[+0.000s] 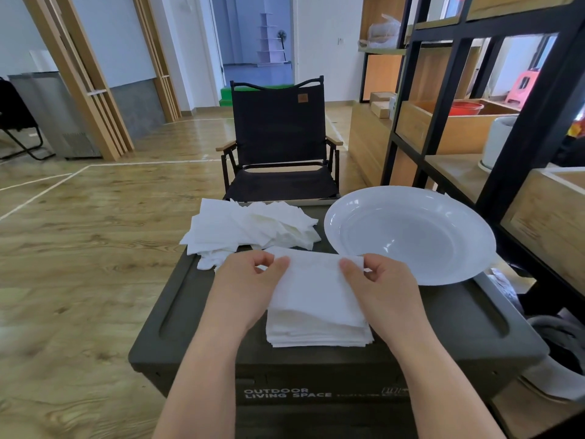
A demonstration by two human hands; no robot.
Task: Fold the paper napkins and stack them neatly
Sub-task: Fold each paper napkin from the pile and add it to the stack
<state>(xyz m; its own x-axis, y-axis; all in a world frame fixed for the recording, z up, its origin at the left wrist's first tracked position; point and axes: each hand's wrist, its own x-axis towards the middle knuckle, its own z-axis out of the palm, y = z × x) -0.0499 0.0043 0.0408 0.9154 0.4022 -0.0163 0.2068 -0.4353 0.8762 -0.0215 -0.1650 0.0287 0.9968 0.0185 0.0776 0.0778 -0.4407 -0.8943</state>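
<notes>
A white paper napkin [313, 286] is held over a neat stack of folded napkins [318, 332] in the middle of a dark box lid [443, 318]. My left hand [243, 286] pinches the napkin's far left corner between thumb and fingers. My right hand [384, 283] pinches its far right corner the same way. A loose heap of unfolded white napkins [250, 228] lies at the far left of the lid, partly over its edge.
A large white plate [411, 236] sits at the far right of the lid, overhanging it. A black folding chair [280, 137] stands just beyond the box. A black-framed wooden shelf unit [506, 122] runs along the right. Wooden floor lies to the left.
</notes>
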